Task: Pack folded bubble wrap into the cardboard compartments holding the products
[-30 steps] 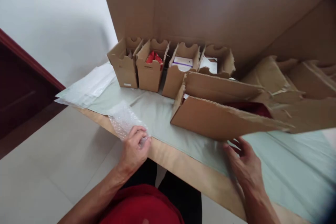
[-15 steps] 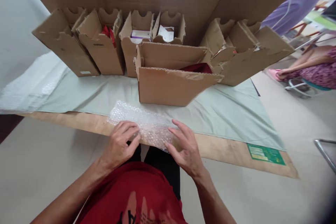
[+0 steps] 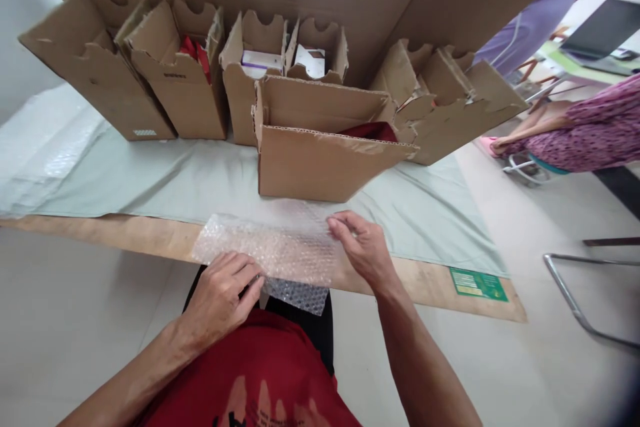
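Observation:
A clear sheet of bubble wrap (image 3: 273,247) lies over the near edge of the table, its lower corner hanging off. My left hand (image 3: 220,293) rests on its near left edge with fingers curled and pressing on it. My right hand (image 3: 363,247) pinches the sheet's far right corner between thumb and fingers. Just behind the sheet stands an open cardboard box (image 3: 320,160) with something dark red inside.
A row of several open cardboard bins (image 3: 185,90) stands along a tall cardboard back wall; some hold red or white packs. A pale green cloth (image 3: 150,177) covers the wooden table (image 3: 125,233). More bubble wrap (image 3: 40,153) lies left. A seated person (image 3: 575,127) is at right.
One second ago only my left hand held the wrap at the table's left. The sheet now lies spread before me, and my right hand has moved from flat on it to pinching its right corner.

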`<state>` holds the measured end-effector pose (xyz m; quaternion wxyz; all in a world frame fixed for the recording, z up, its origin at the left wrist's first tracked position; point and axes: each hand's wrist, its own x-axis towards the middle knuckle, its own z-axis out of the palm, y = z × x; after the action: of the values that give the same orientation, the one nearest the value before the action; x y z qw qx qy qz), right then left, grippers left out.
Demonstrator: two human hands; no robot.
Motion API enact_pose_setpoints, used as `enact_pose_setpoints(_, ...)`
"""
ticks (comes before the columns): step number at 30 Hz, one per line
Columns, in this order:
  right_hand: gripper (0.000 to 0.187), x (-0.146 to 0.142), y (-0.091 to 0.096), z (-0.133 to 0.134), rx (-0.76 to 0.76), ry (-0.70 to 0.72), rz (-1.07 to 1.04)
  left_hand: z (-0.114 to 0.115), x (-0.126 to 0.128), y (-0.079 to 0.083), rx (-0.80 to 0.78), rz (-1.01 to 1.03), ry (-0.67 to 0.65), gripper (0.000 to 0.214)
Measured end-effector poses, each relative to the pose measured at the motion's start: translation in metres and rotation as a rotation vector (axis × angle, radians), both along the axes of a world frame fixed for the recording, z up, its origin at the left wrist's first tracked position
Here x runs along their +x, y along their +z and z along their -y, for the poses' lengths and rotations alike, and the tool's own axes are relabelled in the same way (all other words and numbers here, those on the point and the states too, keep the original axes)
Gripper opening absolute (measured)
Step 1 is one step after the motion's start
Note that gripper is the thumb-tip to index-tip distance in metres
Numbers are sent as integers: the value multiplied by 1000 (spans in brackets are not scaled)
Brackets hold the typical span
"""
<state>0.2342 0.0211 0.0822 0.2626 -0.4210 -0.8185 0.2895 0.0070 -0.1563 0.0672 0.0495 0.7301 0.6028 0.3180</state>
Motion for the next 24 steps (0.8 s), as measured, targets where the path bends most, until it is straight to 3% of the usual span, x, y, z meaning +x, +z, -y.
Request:
enact_pose_setpoints(3, 20, 0, 2, -28, 5, -108, 63, -6, 5, 8, -70, 108, -101, 20)
enact_pose_setpoints(6, 15, 1, -6, -46, 50, -178, 234, -19, 6, 12, -71, 72, -114, 21)
enact_pose_setpoints(8, 17, 7, -12, -43, 154, -223, 258, -27, 3, 10, -51, -21, -89, 20)
enact_pose_setpoints(11, 20, 23, -14, -17, 387, -243, 157, -34, -5, 4, -62, -134, -68, 21)
enact_pose_setpoints(13, 21, 31, -13, 5, 465, -176, 111, -36, -7, -2, -56, -176, -51, 24)
enact_pose_setpoints(16, 32, 29, -12, 30, 437, 10, 161, -42, -4, -9, -48, -229, -54, 34)
enact_pose_setpoints(20, 51, 10, -23, 39, 346, 205, 356, -49, 4, -17, -113, -271, -60, 50)
enact_pose_setpoints(24, 52, 7, -32, 41, 294, 275, 440, -40, 4, -19, -193, -285, -80, 55)
